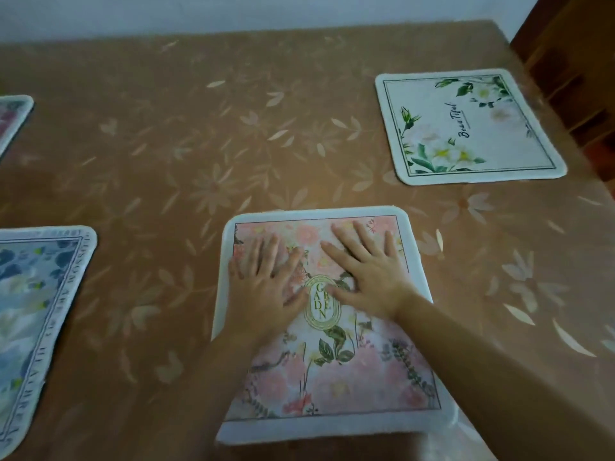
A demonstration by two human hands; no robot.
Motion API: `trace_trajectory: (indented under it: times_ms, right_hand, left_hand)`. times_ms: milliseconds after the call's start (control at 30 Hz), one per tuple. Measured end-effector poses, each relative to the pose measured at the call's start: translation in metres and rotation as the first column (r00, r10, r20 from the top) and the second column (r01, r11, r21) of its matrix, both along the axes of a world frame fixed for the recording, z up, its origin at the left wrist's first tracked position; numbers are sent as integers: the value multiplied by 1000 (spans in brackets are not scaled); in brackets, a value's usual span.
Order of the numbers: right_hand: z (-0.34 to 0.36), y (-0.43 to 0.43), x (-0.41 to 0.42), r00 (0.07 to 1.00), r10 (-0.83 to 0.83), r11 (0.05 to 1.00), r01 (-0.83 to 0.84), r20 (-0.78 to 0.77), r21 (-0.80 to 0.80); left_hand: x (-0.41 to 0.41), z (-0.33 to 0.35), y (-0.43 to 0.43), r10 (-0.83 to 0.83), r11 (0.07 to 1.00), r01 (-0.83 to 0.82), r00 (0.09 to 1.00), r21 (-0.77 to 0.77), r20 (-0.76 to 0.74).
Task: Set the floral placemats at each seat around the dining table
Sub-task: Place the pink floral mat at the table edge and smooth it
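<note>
A pink floral placemat [332,380] with a gold oval label lies flat at the table's near edge, straight in front of me. My left hand [269,284] rests palm down on its left half with the fingers spread. My right hand [369,267] lies flat on its right half, fingers apart. Neither hand grips anything. A white placemat with green leaves and white flowers [466,128] lies at the far right. A blue floral placemat [36,314] lies at the near left. Only the corner of another placemat [11,118] shows at the far left edge.
The table carries a brown cloth with a pale leaf pattern [206,134] under a glossy cover. A white wall runs behind the table's far edge. A dark wooden chair or piece of furniture [572,61] stands past the right corner.
</note>
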State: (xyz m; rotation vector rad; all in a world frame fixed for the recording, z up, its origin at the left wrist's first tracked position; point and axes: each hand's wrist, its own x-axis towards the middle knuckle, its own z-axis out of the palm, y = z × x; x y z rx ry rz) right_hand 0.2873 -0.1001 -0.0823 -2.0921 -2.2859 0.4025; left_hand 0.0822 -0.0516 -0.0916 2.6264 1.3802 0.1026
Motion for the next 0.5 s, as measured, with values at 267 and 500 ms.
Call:
trace_trajectory:
  times_ms: [267,500]
  right_hand:
    - [-6,42,11,982,-188,974,187,-6,126]
    - [-4,1,0,946,-324,944,321,31,77]
  left_hand:
    - [30,-8,63,114,993,-114,993,-3,-17]
    - [18,-3,34,220,975,-220,975,-11,-16]
